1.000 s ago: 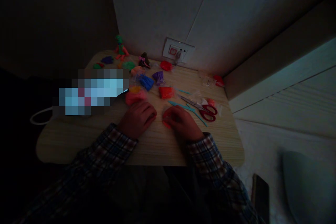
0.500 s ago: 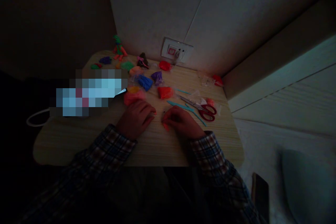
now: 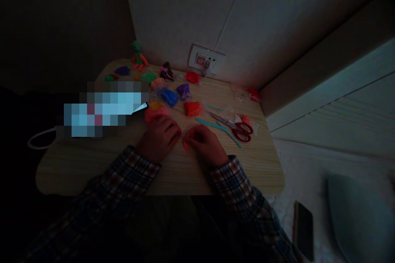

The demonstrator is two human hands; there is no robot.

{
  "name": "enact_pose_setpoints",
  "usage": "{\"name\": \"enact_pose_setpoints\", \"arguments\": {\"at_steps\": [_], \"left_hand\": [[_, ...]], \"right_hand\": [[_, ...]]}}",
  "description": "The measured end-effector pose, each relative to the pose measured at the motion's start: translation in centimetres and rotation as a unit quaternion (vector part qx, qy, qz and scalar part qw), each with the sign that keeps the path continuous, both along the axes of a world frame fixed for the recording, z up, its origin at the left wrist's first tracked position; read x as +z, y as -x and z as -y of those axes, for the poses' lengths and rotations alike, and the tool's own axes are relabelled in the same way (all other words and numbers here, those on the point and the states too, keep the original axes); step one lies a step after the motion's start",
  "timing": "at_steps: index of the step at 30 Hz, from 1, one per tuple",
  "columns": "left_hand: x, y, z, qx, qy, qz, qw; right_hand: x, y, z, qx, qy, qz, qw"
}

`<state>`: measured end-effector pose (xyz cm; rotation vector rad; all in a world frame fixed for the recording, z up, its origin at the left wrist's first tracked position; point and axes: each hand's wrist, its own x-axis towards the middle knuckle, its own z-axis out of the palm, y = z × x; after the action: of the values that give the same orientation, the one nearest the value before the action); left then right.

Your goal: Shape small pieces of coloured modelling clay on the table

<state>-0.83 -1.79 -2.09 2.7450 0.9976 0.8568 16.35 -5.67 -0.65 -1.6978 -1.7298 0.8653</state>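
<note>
In dim light, my right hand (image 3: 207, 144) is closed, thumb and fingers pinching a small piece of orange-red modelling clay (image 3: 185, 146) just above the table. Close by on the left, my left hand (image 3: 159, 139) has its fingers curled together; what its fingertips hold, if anything, is too dark to make out. A pink bag of clay (image 3: 157, 113) lies right behind my left hand. Beyond my right hand are a turquoise modelling tool (image 3: 211, 124) and scissors with red handles (image 3: 242, 131). A red bag of clay (image 3: 193, 109) sits behind the gap between my hands.
Blue (image 3: 169, 97) and purple (image 3: 184, 91) clay packs lie farther back. A green and orange clay figure (image 3: 138, 56) stands at the back left, a brown one (image 3: 166, 71) near the wall. A lit phone, mostly blurred, is at left; a wall socket (image 3: 206, 59) is behind the table.
My right hand has moved left with the orange-red clay, narrowing the gap to my left hand. My left hand stays nearly in place; the view has shifted slightly.
</note>
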Motion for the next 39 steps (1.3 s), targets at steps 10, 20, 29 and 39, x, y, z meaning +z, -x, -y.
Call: {"name": "enact_pose_setpoints", "arguments": {"at_steps": [10, 20, 29, 39], "left_hand": [[0.9, 1.3, 1.4, 0.008, 0.034, 0.148, 0.988], [0.6, 1.0, 2.6, -0.066, 0.092, 0.137, 0.984], [0.8, 0.9, 2.6, -0.064, 0.090, 0.120, 0.987], [0.8, 0.6, 2.3, 0.012, 0.105, 0.067, 0.992]], "right_hand": [[0.2, -1.2, 1.5, -0.031, -0.083, -0.054, 0.995], [0.4, -0.3, 3.1, 0.052, -0.061, -0.107, 0.991], [0.6, -0.1, 2.9, 0.066, -0.060, -0.107, 0.990], [0.3, -1.2, 0.5, 0.035, -0.056, -0.027, 0.997]]}}
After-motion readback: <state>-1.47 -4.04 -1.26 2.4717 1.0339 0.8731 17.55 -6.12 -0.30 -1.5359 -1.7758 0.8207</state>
